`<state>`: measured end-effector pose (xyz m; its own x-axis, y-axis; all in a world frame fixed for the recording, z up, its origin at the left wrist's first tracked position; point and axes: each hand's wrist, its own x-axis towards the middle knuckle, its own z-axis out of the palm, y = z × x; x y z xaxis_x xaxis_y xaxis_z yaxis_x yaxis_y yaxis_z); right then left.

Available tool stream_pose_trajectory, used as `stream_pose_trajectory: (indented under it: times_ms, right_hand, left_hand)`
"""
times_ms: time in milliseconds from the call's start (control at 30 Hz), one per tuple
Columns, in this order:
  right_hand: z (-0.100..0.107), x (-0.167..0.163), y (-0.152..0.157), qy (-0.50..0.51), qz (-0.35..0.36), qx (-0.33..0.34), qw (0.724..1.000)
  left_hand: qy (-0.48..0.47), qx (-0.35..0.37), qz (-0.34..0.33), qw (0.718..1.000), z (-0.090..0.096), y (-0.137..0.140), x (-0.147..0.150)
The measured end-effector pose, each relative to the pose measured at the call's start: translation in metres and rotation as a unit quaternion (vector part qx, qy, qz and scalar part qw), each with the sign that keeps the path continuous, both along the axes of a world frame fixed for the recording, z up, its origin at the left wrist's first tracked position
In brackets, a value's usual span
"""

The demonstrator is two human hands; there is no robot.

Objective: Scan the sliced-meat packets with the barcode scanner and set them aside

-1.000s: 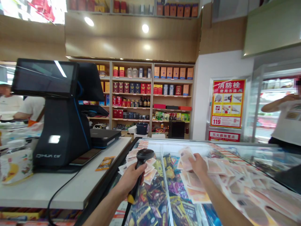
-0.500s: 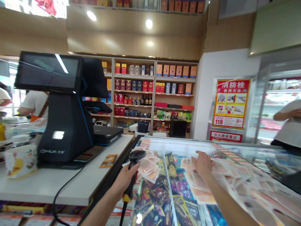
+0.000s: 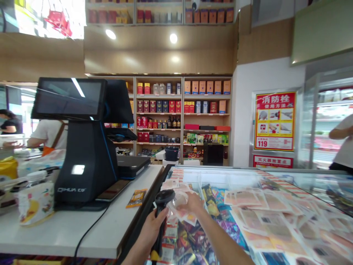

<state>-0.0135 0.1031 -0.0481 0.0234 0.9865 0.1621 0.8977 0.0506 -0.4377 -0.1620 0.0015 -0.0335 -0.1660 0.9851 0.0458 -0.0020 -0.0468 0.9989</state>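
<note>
My left hand [image 3: 154, 222] is wrapped round the handle of a black barcode scanner [image 3: 164, 197], its head up and its yellow-trimmed base low. Right beside the scanner head, my right hand [image 3: 193, 203] grips a clear plastic packet [image 3: 176, 207]. Some of that packet is hidden behind the fingers. Under it lie other flat packets on the glass top of a chest freezer. A broad spread of similar pale, labelled packets [image 3: 275, 221] covers the glass to the right. Colourful wrapped ice creams [image 3: 193, 235] show through the glass below.
On the left, a white counter [image 3: 93, 235] carries a black checkout terminal [image 3: 88, 162], a phone [image 3: 114, 190], an orange snack packet [image 3: 137, 198] and a patterned pouch [image 3: 37, 202]. The scanner cable runs nearby. Shelves of boxes [image 3: 162, 106] stand behind; people are at both sides.
My right hand has moved left from the right-hand packets to the scanner, now with a packet in it. My left hand still holds the scanner. The view has tilted up slightly.
</note>
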Motion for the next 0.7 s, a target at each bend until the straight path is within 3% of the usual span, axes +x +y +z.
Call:
stream_pose_trajectory:
  times_ms: [300,400,533,633,700]
  right_hand:
    - [-0.013,0.037,0.011,0.144,-0.015,0.070,0.987]
    - [-0.019,0.058,0.014,0.277,-0.013,0.086,0.957]
    - [-0.023,0.088,0.012,0.433,-0.024,0.139,0.890]
    - [-0.020,0.106,0.007,0.488,-0.039,0.188,0.851]
    - [-0.017,0.115,0.005,0.490,-0.056,0.200,0.847]
  left_hand:
    - [0.016,0.008,-0.046,0.999,0.012,-0.012,0.012]
    - [0.032,0.016,-0.059,0.998,0.023,-0.019,0.020]
    - [0.018,0.042,-0.099,0.994,0.039,-0.027,0.035]
    - [0.006,0.059,-0.125,0.990,0.049,-0.031,0.049]
    - [0.005,0.057,-0.145,0.988,0.052,-0.032,0.058]
